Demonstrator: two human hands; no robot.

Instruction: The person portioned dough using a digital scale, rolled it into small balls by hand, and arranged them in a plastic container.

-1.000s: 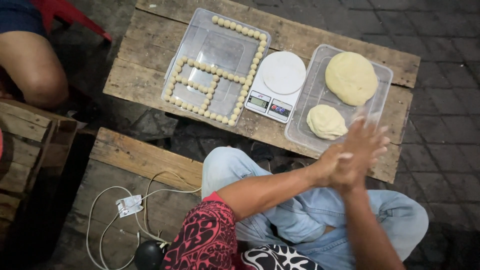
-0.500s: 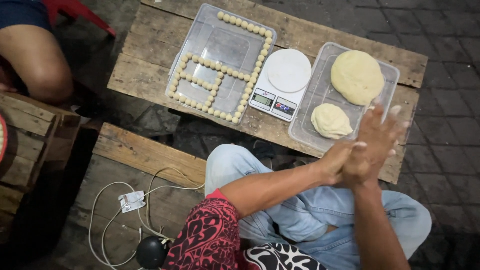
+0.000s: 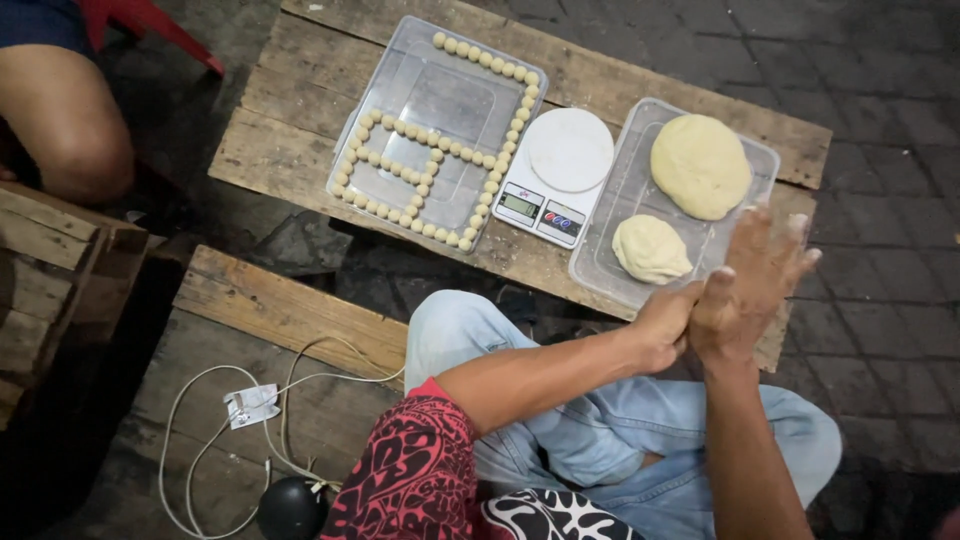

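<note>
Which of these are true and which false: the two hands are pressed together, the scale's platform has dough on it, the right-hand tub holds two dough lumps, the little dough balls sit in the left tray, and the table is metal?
1. The left hand and right hand are pressed palm to palm. True.
2. The scale has dough on its platform. False: its round white platform is bare.
3. The clear tub holds two dough lumps. True: a large one and a smaller one.
4. The small dough balls lie in rows in the clear tray. True.
5. The table is metal. False: it is made of wooden planks.
</note>
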